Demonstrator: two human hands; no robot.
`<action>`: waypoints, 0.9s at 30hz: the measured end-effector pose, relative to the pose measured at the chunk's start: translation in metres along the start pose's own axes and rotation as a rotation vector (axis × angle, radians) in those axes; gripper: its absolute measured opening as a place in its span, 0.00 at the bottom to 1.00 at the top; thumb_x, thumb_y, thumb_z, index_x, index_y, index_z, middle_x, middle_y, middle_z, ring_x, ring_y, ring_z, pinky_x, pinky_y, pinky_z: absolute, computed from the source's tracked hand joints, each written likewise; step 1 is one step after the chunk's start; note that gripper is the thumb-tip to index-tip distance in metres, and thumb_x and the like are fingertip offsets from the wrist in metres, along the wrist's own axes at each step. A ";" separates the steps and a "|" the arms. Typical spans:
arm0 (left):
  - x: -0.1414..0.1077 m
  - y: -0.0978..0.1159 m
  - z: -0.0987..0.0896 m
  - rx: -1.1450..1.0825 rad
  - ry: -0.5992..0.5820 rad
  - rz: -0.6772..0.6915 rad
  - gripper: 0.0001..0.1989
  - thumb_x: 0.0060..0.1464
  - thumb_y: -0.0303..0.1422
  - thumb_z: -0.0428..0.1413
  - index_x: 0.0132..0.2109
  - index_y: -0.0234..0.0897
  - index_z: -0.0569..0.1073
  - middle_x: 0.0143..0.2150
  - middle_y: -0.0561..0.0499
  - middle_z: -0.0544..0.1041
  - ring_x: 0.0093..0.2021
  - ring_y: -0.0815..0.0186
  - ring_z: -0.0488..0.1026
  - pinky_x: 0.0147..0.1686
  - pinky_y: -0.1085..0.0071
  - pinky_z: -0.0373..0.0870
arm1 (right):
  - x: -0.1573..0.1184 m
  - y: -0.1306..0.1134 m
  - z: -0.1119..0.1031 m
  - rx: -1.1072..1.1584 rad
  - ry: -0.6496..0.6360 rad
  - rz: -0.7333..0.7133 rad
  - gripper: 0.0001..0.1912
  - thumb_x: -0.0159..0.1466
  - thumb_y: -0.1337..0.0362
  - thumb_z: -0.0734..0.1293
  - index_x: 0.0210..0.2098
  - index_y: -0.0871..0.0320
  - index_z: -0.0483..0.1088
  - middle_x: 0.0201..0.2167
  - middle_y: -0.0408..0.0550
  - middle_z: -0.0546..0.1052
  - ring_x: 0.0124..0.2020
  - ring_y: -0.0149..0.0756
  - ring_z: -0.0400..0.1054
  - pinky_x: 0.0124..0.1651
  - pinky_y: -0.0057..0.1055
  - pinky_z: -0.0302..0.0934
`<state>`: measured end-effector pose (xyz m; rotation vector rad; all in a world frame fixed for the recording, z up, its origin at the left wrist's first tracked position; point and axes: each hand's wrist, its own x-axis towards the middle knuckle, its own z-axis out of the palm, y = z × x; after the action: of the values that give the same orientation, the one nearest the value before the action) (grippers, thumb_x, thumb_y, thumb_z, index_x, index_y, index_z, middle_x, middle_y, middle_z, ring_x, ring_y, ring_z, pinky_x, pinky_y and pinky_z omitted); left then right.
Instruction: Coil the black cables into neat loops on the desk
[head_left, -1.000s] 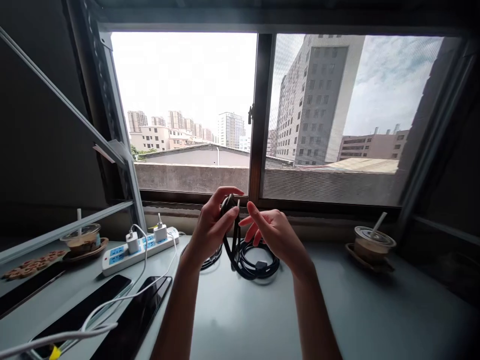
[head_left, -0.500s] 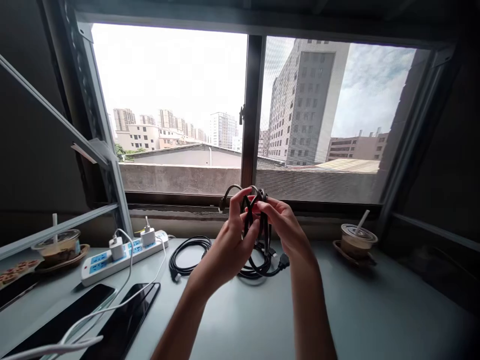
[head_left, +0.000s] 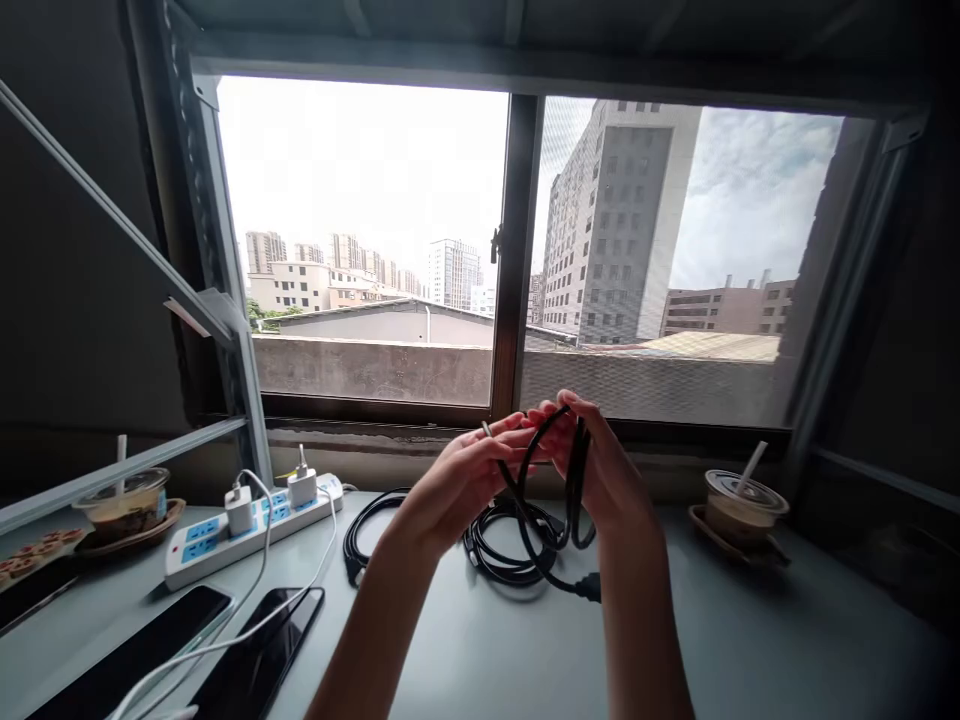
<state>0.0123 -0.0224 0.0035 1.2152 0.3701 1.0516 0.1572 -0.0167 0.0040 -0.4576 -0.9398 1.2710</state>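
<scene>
A looped black cable (head_left: 576, 475) hangs from my right hand (head_left: 604, 460), whose fingers and thumb are closed on it above the table. My left hand (head_left: 457, 480) is beside it, with a strand of the same cable between its fingers. The connector end of the cable hangs low, next to my right wrist. Behind and below the hands, a coiled black cable (head_left: 504, 570) lies on the table. Another coiled black cable (head_left: 360, 530) lies to the left, partly hidden by my left arm.
A white power strip (head_left: 247, 535) with two chargers and white cords sits at the left. Two dark phones (head_left: 259, 650) lie in front of it. Lidded drink cups stand at the left and right (head_left: 742, 510). A window and metal frame rise behind the table (head_left: 525, 660).
My hands have moved slightly right and lower in view. The bundled cable has opened into looser loops, and my left fingers have straightened. The whole scene has shifted a little down and right.
</scene>
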 end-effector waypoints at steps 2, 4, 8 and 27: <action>-0.001 -0.004 0.002 0.086 -0.045 -0.008 0.12 0.47 0.27 0.57 0.41 0.32 0.73 0.44 0.44 0.76 0.45 0.61 0.72 0.45 0.69 0.66 | -0.001 -0.003 -0.004 0.039 -0.059 0.004 0.17 0.51 0.59 0.71 0.22 0.56 0.58 0.16 0.35 0.62 0.17 0.23 0.59 0.22 0.20 0.58; -0.005 -0.006 0.004 0.287 -0.056 0.026 0.09 0.49 0.31 0.57 0.39 0.33 0.73 0.40 0.46 0.76 0.41 0.62 0.72 0.43 0.68 0.66 | -0.003 -0.006 -0.009 0.045 -0.142 -0.013 0.19 0.52 0.58 0.71 0.21 0.56 0.55 0.12 0.31 0.50 0.12 0.20 0.44 0.17 0.18 0.52; -0.013 -0.001 0.007 0.641 0.065 0.179 0.12 0.53 0.38 0.54 0.38 0.34 0.73 0.38 0.47 0.74 0.41 0.63 0.70 0.42 0.71 0.65 | -0.009 -0.011 -0.015 -0.033 -0.305 0.071 0.15 0.56 0.52 0.68 0.28 0.54 0.60 0.10 0.29 0.47 0.11 0.21 0.30 0.10 0.16 0.37; -0.014 0.015 -0.008 0.269 0.225 0.172 0.12 0.49 0.38 0.59 0.31 0.30 0.73 0.23 0.52 0.73 0.22 0.72 0.68 0.26 0.77 0.65 | -0.015 0.025 0.019 -0.378 -0.664 0.160 0.21 0.62 0.46 0.58 0.28 0.58 0.66 0.10 0.35 0.60 0.11 0.23 0.50 0.20 0.22 0.54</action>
<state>-0.0078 -0.0295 0.0097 1.3894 0.6049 1.3237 0.1264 -0.0276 -0.0093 -0.4099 -1.7504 1.4230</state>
